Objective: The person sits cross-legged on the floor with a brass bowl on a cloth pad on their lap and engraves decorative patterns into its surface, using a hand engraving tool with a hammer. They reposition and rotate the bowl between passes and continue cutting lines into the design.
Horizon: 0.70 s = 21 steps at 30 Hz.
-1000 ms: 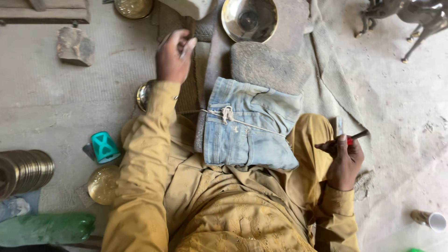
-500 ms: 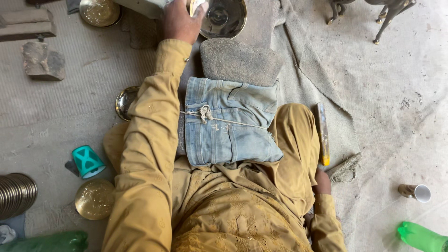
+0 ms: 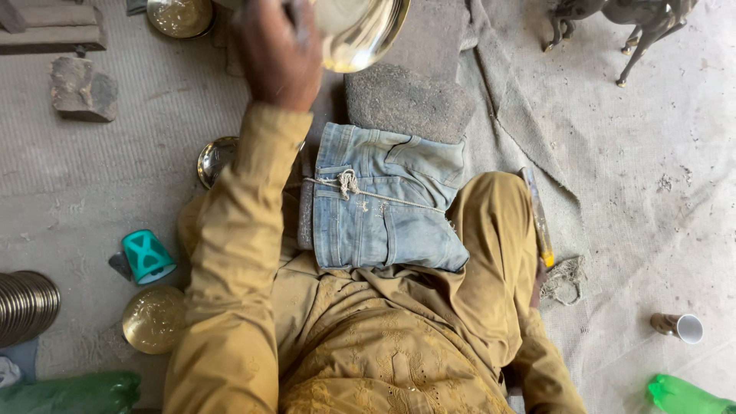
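Overhead, the left hand [image 3: 277, 57] is raised at the end of a mustard-yellow sleeve, its fingers [image 3: 295, 15] curled tight around the rim of a shiny round brass bowl [image 3: 360, 31], which hangs tilted above the far edge of the floor [image 3: 138, 165]. Below it a folded pale-blue denim pad tied with string [image 3: 383, 203] lies over the lap, touching a rough grey stone slab [image 3: 406, 100]. The right hand is hidden behind the knee, so I cannot tell how its fingers stand; a long flat metal file with a yellow end [image 3: 537, 218] lies just beside that knee. Toward the floor's left edge sit a teal plastic cup [image 3: 147, 257], a flat engraved brass dish [image 3: 153, 318] and a stack of metal plates [image 3: 27, 307].
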Each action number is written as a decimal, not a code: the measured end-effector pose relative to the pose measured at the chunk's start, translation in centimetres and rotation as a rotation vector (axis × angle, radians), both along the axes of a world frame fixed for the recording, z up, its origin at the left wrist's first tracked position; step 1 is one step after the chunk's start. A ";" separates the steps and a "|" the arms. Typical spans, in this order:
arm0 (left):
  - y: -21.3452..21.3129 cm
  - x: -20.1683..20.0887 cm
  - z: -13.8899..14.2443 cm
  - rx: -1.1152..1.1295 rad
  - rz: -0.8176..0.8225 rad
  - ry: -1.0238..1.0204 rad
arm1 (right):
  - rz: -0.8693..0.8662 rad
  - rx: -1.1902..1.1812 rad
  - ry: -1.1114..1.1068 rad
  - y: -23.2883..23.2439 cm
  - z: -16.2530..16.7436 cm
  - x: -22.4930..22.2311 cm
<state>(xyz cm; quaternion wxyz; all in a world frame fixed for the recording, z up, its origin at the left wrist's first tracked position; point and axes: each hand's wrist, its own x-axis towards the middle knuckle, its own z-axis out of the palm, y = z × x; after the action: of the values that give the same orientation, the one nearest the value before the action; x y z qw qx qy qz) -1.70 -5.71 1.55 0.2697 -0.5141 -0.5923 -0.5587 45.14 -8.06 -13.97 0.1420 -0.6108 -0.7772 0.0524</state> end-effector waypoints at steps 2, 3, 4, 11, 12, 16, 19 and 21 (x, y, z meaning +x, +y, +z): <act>-3.6 1.2 -0.6 0.044 -0.130 -0.104 | -0.032 -0.061 0.025 0.2 -0.5 0.8; -5.4 1.8 -1.0 0.022 -0.183 -0.168 | -0.046 -0.077 0.037 0.2 -0.5 0.9; -7.2 2.6 -1.5 -0.049 -0.150 -0.235 | -0.061 -0.092 0.048 0.1 -0.5 1.2; -16.1 7.4 -7.3 -0.222 -0.262 -0.662 | -0.124 -0.133 0.158 -0.4 3.2 -0.3; -16.8 7.7 -8.2 -0.244 -0.282 -0.744 | -0.128 -0.128 0.179 -0.5 3.6 -0.6; -17.1 9.8 -11.3 -0.300 -0.326 -0.783 | -0.100 -0.117 0.259 -0.5 5.0 -1.7; -16.3 11.3 -12.3 -0.396 -0.324 -0.787 | -0.060 -0.119 0.323 -0.6 6.6 -3.4; -15.7 12.0 -12.0 -0.452 -0.319 -0.729 | -0.031 -0.124 0.362 -0.4 7.9 -4.7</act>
<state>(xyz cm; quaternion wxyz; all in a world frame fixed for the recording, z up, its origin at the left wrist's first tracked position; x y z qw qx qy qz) 10.28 -21.46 -10.45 -0.1647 -0.4145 -0.6692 -0.5944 40.45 -8.44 -6.08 0.2426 -0.6109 -0.7246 0.2071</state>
